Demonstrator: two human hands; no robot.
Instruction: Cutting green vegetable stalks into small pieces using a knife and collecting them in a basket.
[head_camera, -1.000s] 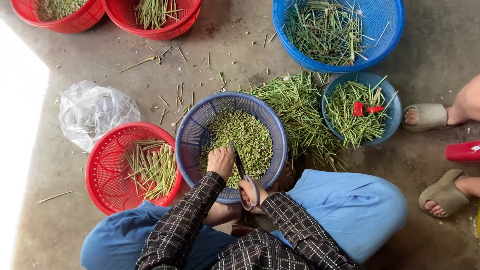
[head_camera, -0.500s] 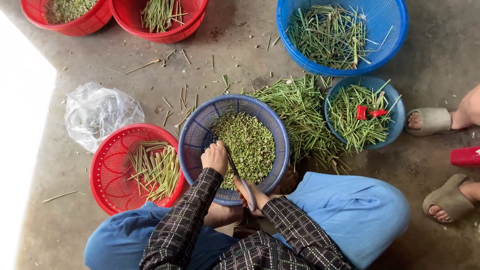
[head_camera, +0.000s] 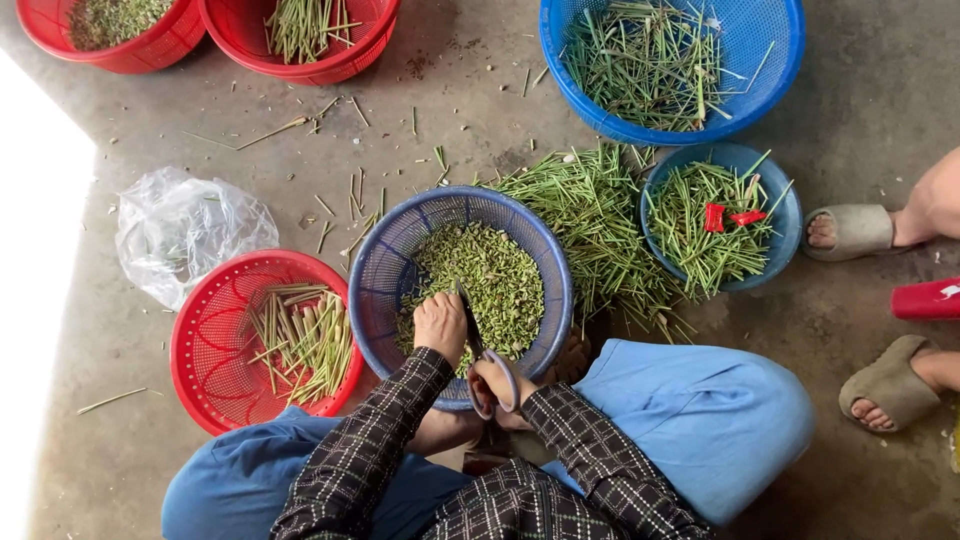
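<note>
I squat over a blue basket (head_camera: 385, 262) holding chopped green stem pieces (head_camera: 490, 285). My left hand (head_camera: 440, 325) is closed over the near part of the basket, its fingers bunched on some stems. Just to its right, my right hand (head_camera: 495, 385) grips the handles of a pair of scissors (head_camera: 470, 320), whose dark blades point up into the basket beside the left hand.
A red basket (head_camera: 205, 345) of pale stem offcuts sits at my left, a crumpled clear plastic bag (head_camera: 185, 230) behind it. Loose green stems (head_camera: 590, 215) lie on the concrete. Other blue and red baskets stand around. Another person's sandalled feet (head_camera: 860, 230) are at right.
The view has shifted slightly. My left hand has slid a little along the near side of the basket, and the scissors stay beside it.
</note>
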